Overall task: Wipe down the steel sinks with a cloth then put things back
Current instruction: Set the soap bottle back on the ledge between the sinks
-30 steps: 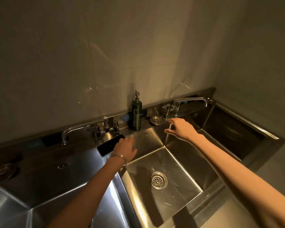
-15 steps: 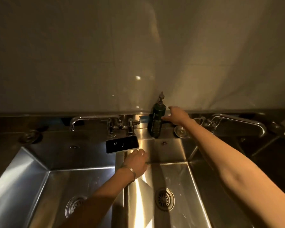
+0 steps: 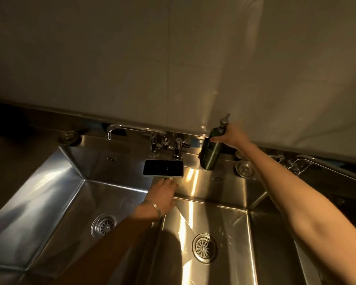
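Your right hand [image 3: 232,136] has its fingers curled round the shoulder of the dark pump bottle [image 3: 211,151], which leans at the far ledge, right of the phone [image 3: 162,168]. Whether its base is off the steel, I cannot tell. Your left hand [image 3: 164,192] reaches with straight fingers to the phone's near edge, on the divider between the left sink [image 3: 49,182] and right sink [image 3: 224,212]. No cloth shows. You look to be clearing the ledge, so wiping and putting back are all left.
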### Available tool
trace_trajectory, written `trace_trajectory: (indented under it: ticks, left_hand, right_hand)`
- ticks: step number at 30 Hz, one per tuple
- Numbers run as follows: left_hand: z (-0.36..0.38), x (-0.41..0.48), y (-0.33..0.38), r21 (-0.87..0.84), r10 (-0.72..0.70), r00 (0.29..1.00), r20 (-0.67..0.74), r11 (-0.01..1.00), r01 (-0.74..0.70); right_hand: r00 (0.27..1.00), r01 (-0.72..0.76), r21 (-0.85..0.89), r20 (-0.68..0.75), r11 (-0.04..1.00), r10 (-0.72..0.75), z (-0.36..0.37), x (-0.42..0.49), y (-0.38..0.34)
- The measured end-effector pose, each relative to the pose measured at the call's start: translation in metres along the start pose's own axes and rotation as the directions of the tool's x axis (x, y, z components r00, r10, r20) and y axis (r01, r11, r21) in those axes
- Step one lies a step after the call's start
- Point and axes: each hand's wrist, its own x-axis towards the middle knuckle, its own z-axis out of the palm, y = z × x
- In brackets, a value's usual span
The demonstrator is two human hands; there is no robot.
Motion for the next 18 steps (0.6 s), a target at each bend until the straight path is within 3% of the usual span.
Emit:
trace_trajectory:
  ticks: [4,10,14,18]
  left_hand:
    - [-0.007,0.002,0.014,-0.067,-0.008,1.000,-0.017,0.998,0.007]
    - [-0.014,-0.021,0.029,-0.307,0.001,0.994,-0.106,0.951,-0.033]
    - [-0.013,-0.074,0.000,-0.448,0.013,0.992,-0.124,0.891,-0.068]
    - [-0.008,-0.143,-0.055,-0.480,0.015,0.991,-0.135,0.874,-0.079]
  right_hand:
    - [0.996,0.088,-0.048,-0.011,0.995,-0.089,-0.022,-0.041,-0.008]
    - [0.972,0.215,-0.021,0.100,0.976,-0.212,-0.037,-0.117,-0.060]
    - [0.955,0.263,0.064,0.124,0.963,-0.269,-0.012,-0.166,-0.115]
    - [0.938,0.315,0.086,0.126,0.945,-0.324,0.038,-0.206,-0.182]
